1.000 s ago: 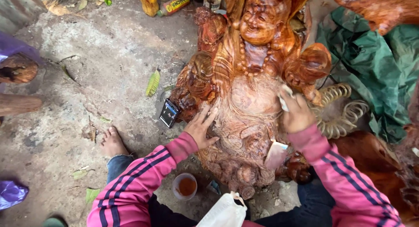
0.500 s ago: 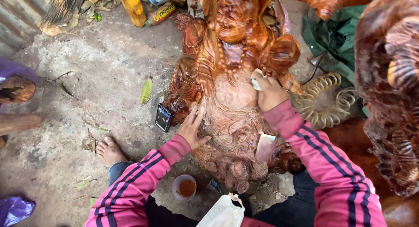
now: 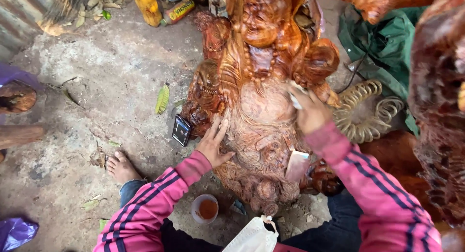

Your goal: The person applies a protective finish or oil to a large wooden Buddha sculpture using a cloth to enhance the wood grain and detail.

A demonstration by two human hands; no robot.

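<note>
Sanding the reddish wood carving (image 3: 261,116) lying on the concrete floor (image 3: 97,77): left hand (image 3: 214,144) flat, fingers spread, bracing its side; right hand (image 3: 310,111) curled around a pale abrasive scrap (image 3: 294,96) at its chest. Steady pressure seems needed next.

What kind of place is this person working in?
Probably an informal woodcarving workshop, maybe outdoors. A large carved wooden figure lies on a rough concrete floor with fallen leaves; the right hand rubs it with a small pale piece, the left hand steadies it. Another carving stands nearby.

Reddish-brown carving (image 3: 256,111), pink navy-striped sleeves (image 3: 145,213), green tarp (image 3: 387,44).
</note>
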